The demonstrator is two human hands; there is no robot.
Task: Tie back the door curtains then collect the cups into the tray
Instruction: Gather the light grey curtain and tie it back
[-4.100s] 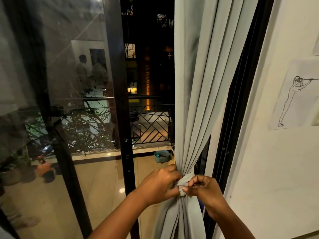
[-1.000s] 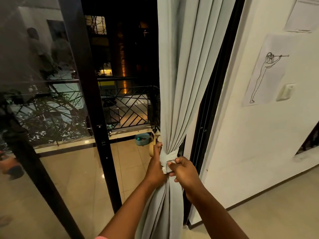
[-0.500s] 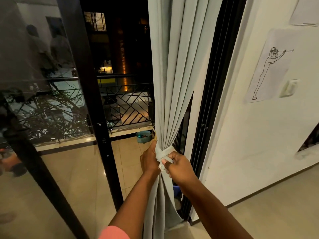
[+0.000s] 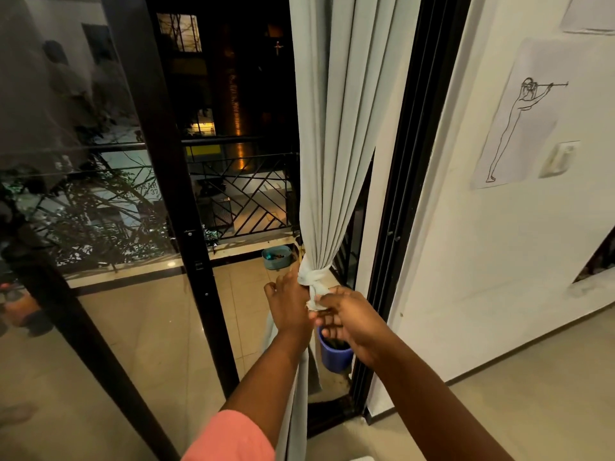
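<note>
Beside the dark balcony door [image 4: 186,247], cinching the tie-back knot [image 4: 311,277] round the gathered curtain [image 4: 336,134], left hand [image 4: 288,302] gripping the bundle, right hand [image 4: 349,319] pinching the tail; probably next tugging tight, then seeking cups, none visible.

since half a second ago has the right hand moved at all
Yes. The right hand has dropped slightly below the tie-back knot, now pinching its loose end.

The curtain [image 4: 336,128] runs off the top edge, and below the knot [image 4: 311,277] its lower length is largely hidden behind the left hand [image 4: 289,306] and forearm. The right hand [image 4: 349,319] covers the tie's loose end. The blue pot [image 4: 334,352] is half hidden behind the hands. The paper [image 4: 589,13] is cut off at the top edge.
</note>
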